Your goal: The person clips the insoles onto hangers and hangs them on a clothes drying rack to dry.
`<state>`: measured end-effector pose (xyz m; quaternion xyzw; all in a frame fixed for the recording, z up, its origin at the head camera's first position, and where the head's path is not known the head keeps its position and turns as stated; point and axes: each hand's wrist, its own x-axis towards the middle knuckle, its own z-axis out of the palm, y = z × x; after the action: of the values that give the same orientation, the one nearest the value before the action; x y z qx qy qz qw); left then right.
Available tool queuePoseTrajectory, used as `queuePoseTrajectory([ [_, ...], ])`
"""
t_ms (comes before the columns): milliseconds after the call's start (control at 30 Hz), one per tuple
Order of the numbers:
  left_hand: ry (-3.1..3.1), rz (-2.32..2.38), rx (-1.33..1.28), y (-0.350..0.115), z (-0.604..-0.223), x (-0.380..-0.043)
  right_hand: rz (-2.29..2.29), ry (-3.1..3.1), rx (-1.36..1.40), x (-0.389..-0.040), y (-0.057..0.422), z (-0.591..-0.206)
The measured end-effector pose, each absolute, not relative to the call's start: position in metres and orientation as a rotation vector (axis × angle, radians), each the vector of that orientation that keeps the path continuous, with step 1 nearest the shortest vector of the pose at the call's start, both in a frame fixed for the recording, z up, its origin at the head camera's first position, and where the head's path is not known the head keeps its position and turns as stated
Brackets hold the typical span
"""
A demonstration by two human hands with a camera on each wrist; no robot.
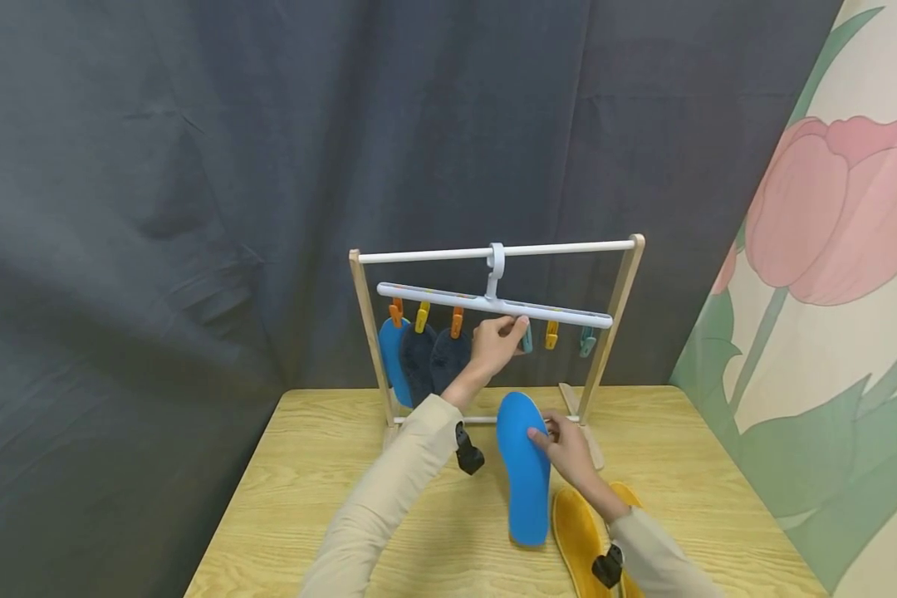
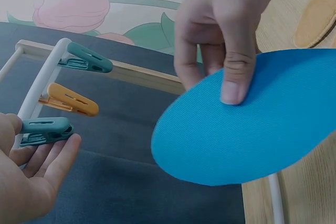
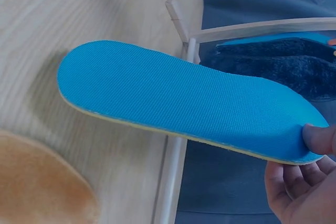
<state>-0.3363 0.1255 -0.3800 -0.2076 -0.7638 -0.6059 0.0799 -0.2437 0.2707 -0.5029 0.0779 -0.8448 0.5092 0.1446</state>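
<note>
With thumb and fingers my right hand (image 1: 568,448) pinches a blue insole (image 1: 525,490) near its upper end, and the insole hangs lengthwise over the table. My left hand (image 1: 496,342) is raised to the white hanger (image 1: 448,296) and pinches a teal clothespin (image 2: 44,129) between thumb and fingers. Beside it on the hanger are a yellow-orange clothespin (image 1: 551,335) and another teal clothespin (image 1: 586,341), both holding nothing. The blue insole's top end is below the left hand, apart from the clothespin.
Orange and yellow clothespins at the hanger's left hold a blue insole (image 1: 394,361) and two dark fuzzy insoles (image 1: 449,357). The tilted hanger hooks over a wooden rack's white rod (image 1: 568,248). Two tan-yellow insoles (image 1: 577,531) lie on the wooden table (image 1: 269,498), partly behind the right forearm.
</note>
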Motion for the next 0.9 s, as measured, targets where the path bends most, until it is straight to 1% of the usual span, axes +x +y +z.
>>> queuePoseTrajectory([
  [133, -2.321, -1.822, -0.584, 0.125, -0.380, -0.339, 1.455, -2.436, 0.214, -0.248, 0.272, -0.498],
  [233, -2.350, -1.718, -0.588, 0.127, -0.378, -0.335, 1.457, -2.432, 0.209, -0.250, 0.272, -0.493],
  [267, -2.327, -1.707, -0.637, 0.131, -0.396, -0.358, 1.460, -2.430, 0.212, -0.250, 0.272, -0.491],
  [333, -2.330, -1.720, -0.666, 0.131, -0.409, -0.374, 1.466, -2.421, 0.211, -0.251, 0.272, -0.487],
  [467, -2.318, -1.833, -0.648, 0.129, -0.416, -0.386, 1.466, -2.391, 0.237, -0.252, 0.271, -0.481],
  [500, -2.333, -1.836, -0.597, 0.126, -0.398, -0.363, 1.468, -2.377, 0.246, -0.252, 0.271, -0.480],
  [567, -2.312, -1.825, -0.566, 0.124, -0.377, -0.335, 1.469, -2.347, 0.267, -0.253, 0.271, -0.477],
  [600, -2.312, -1.791, -0.556, 0.124, -0.371, -0.327, 1.472, -2.329, 0.272, -0.253, 0.271, -0.475],
  [700, -2.292, -1.750, -0.572, 0.123, -0.369, -0.324, 1.475, -2.297, 0.262, -0.254, 0.271, -0.470],
  [800, -2.304, -1.750, -0.600, 0.122, -0.377, -0.336, 1.484, -2.276, 0.244, -0.254, 0.270, -0.466],
  [900, -2.296, -1.830, -0.623, 0.120, -0.378, -0.338, 1.484, -2.267, 0.238, -0.253, 0.270, -0.463],
])
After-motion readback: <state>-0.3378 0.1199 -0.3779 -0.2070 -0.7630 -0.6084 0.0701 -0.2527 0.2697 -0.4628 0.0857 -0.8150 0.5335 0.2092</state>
